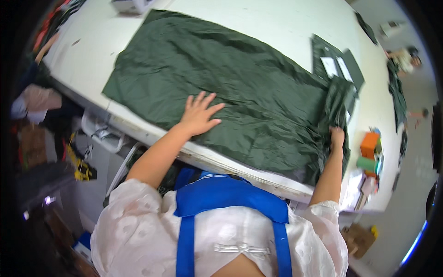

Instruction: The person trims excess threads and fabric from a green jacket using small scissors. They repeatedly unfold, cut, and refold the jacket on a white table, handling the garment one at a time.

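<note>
A large sheet of dark green fabric (221, 83) lies spread over a white table (295, 23). My left hand (199, 114) rests flat on the fabric near the table's front edge, fingers spread. My right hand (337, 136) grips the bunched right edge of the fabric, where it folds up in a ridge. Smaller dark green cut pieces (339, 62) with white paper labels lie just beyond that ridge.
An orange box (370, 144), a green roll (367, 164) and small items stand at the table's right end. A white object (131, 5) sits at the far left edge. Clutter and bins fill the floor at left. More dark fabric (397, 92) hangs at right.
</note>
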Motion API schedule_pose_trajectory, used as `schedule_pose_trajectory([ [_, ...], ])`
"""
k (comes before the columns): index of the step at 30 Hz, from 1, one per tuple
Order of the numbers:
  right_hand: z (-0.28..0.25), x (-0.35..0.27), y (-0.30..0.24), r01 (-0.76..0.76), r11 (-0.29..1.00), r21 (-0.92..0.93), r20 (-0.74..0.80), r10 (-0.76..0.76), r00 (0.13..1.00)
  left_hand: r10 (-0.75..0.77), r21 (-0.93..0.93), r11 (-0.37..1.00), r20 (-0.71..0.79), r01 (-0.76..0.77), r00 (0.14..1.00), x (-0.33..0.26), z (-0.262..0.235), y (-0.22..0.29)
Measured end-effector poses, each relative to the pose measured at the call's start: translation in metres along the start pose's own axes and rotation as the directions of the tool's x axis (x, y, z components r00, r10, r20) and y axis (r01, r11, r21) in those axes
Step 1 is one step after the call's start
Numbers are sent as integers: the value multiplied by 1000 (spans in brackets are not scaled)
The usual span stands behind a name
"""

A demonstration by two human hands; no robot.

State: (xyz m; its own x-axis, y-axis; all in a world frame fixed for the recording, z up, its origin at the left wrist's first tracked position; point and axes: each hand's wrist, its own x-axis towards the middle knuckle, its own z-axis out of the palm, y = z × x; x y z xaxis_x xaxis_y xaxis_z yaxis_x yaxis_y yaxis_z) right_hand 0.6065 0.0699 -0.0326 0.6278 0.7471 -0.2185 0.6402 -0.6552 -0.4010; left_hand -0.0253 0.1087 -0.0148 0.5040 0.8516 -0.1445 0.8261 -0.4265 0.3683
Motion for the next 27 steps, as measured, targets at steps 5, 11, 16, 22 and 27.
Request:
schedule_pose_trajectory([
  [5, -80, -21, -106, -2, -115, 993, -10, -104, 995, -9, -129, 991, 123, 25, 992, -3, -6, -13],
  [11, -18, -97, -210, 286, 672, 683, 11, -401, 916, -17, -122, 992, 109, 30, 994, 0, -7, -5],
  [16, 126, -199, -227, 662, 667, 342, 90, -724, 684, -98, -247, 968, -228, 40, 969, -19, -9, -43],
  [22, 167, -261, -249, 703, 710, -39, 184, -686, 704, -680, -356, 696, -604, 623, 415, -109, -19, -168],
  [27, 182, -260, -237, 779, 622, -75, 129, -769, 626, -888, -841, 432, -331, 326, 320, -137, -24, -252],
])
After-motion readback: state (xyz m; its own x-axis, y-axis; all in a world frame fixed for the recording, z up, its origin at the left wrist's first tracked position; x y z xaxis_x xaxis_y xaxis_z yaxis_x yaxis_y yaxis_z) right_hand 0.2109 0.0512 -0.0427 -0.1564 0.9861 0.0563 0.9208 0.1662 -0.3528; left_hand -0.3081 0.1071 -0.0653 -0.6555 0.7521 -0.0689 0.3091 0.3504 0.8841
